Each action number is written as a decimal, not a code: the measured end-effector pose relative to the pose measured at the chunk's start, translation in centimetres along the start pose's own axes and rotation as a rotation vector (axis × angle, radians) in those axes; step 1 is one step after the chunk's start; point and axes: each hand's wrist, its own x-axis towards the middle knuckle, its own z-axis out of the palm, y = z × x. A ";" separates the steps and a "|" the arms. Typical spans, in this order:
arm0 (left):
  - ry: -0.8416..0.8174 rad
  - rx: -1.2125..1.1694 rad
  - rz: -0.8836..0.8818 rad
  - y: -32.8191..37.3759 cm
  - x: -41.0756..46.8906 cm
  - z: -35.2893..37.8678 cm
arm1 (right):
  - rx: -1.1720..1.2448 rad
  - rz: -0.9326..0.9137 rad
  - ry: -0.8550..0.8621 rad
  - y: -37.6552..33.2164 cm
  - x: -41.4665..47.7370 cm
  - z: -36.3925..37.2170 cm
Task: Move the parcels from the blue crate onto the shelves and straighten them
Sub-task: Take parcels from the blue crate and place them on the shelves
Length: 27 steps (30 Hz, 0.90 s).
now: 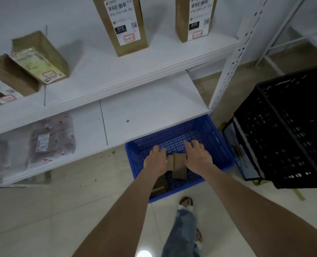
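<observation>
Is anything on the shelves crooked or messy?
Yes. On the upper shelf, the two brown parcels at the left look askew. They lean and are turned at an angle, while the two tall parcels further right stand upright, labels facing forward. The left ones look like they need straightening.

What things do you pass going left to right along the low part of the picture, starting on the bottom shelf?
Clear plastic mailer bag with pink spots → blue perforated plastic crate → black perforated plastic crate.
</observation>
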 end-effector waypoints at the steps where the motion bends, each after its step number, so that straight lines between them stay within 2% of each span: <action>1: -0.011 -0.015 -0.012 0.2 1.3 0.6 | 0.014 0.005 -0.017 0.6 1.3 0.5; 7: -0.117 0.012 0.005 1.5 10.5 5.7 | 0.060 0.026 -0.143 4.0 9.2 4.5; 10: -0.159 -0.037 -0.042 1.8 14.9 9.3 | 0.092 0.064 -0.200 6.0 13.6 7.8; 13: -0.188 -0.155 -0.147 1.4 19.3 14.1 | 0.154 0.115 -0.269 8.8 18.7 13.2; 19: -0.316 -0.203 -0.247 -0.6 28.5 26.2 | 0.323 0.173 -0.386 13.7 27.9 26.2; 24: -0.291 -0.230 -0.254 -2.5 33.8 33.8 | 0.564 0.323 -0.460 15.9 33.9 35.1; 27: -0.257 -0.197 -0.265 -3.8 36.3 36.5 | 0.670 0.342 -0.479 16.2 37.0 38.4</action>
